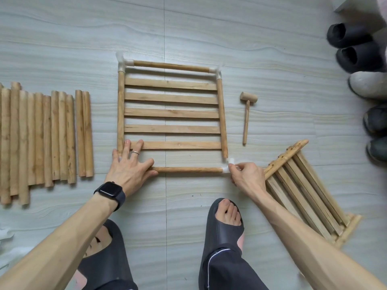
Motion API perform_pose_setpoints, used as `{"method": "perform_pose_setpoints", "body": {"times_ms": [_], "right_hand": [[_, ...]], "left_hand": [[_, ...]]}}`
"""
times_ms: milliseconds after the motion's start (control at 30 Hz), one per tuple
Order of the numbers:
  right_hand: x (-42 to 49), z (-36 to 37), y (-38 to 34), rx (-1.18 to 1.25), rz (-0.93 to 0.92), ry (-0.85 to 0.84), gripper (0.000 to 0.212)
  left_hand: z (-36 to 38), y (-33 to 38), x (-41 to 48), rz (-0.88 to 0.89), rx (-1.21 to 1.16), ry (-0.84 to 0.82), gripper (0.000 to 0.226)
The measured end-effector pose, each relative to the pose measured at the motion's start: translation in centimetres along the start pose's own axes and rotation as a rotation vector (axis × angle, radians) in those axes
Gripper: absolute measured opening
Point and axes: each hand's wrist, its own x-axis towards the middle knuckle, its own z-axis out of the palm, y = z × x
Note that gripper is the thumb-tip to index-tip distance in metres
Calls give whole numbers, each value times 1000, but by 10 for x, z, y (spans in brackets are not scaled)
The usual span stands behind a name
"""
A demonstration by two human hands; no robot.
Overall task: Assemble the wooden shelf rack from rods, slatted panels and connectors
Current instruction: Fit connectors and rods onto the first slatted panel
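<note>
A square wooden frame lies flat on the floor, with a slatted panel (171, 114) inside it. White plastic connectors join the far corners (123, 63). My left hand (130, 164) rests spread over the near left corner, fingers straight, thumb against the near rod (186, 169). My right hand (244, 174) pinches the white connector (228, 164) at the near right corner, where the near rod meets the right side rod (222, 118).
A row of several loose rods (41, 137) lies at the left. A small wooden mallet (246, 118) sits right of the frame. More slatted panels (307, 191) are stacked at the right. Shoes (360, 53) line the right edge. My feet in dark slippers (224, 231) stand below.
</note>
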Motion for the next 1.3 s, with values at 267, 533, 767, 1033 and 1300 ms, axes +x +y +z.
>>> {"method": "perform_pose_setpoints", "body": {"times_ms": [267,533,767,1033,1300], "right_hand": [[-11,3,7,609,197,-210,29],[-43,19,8,654,144,-285,24],[-19,11,14,959,340,-332,32],[5,10,-28,1382,531,-463,38],[24,2,-31,1441,487,-543,61]], "left_hand": [[1,-2,0,-22,-70,-8,45],[1,-17,5,-113,-95,-2,112],[-8,-18,1,-117,-143,46,108],[-12,-22,0,-118,-390,100,101],[-10,-19,3,-121,-409,128,99]]}}
